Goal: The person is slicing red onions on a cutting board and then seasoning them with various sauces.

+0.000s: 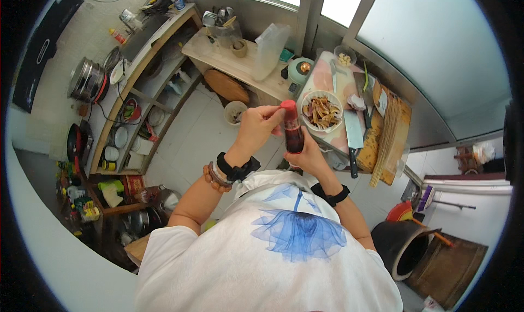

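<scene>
A dark sauce bottle (293, 136) with a red cap (289, 106) is held upright or slightly tilted before my chest. My right hand (308, 154) grips it around its lower part. The fingertips of my left hand (260, 126) pinch at the red cap; whether the cap is loose cannot be told. Just beyond the bottle stands a white bowl (322, 128) of sliced brown food, perhaps mushrooms or meat. Right of the bowl lies a cleaver (353, 128) with a black handle, near a small stack of pale slices (356, 102).
A knife (334, 76), a dish of peeled garlic cloves (344, 58) and a bundle of thin sticks (387, 140) lie on the right-hand table. A green rice cooker (300, 71) stands behind. Shelves (137, 93) with dishes line the left; a bin (235, 112) is on the floor.
</scene>
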The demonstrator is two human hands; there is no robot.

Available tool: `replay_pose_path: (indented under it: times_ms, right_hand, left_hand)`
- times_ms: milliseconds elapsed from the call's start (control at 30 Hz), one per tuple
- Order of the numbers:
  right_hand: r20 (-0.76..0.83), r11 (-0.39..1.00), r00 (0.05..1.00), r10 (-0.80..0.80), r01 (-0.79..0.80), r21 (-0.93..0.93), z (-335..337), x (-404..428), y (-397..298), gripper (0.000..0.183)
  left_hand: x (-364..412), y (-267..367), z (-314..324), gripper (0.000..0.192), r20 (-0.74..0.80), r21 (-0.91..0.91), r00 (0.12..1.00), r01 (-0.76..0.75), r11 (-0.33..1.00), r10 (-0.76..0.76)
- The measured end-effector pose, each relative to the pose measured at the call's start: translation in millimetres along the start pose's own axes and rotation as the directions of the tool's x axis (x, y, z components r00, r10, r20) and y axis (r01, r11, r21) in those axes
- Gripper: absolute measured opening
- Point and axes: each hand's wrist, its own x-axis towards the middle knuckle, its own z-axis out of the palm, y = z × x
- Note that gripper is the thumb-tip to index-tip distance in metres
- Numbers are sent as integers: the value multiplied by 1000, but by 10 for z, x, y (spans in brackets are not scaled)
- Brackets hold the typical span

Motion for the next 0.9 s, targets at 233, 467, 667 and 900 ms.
replay_pose_path:
  times_ms: [233, 467, 667, 900]
  right_hand:
    - [-260, 982, 952, -161, 130, -135, 415, 7, 195, 54]
    - [-277, 995, 956, -99, 95, -26, 576, -50, 354, 52]
    - [-273, 998, 961, -36, 48, 35, 703, -97, 293, 53]
    - [-282, 990, 954, 104, -72, 122, 784, -160, 134, 55]
  left_hand:
    - [102, -231, -157, 23, 95, -50, 994, -49, 998, 54]
    - [59, -270, -216, 24, 215, -156, 977, 39, 987, -4]
    - [54, -226, -353, 25, 251, -96, 968, 36, 995, -10]
    - [134, -287, -374, 25, 288, -109, 958, 36, 993, -3]
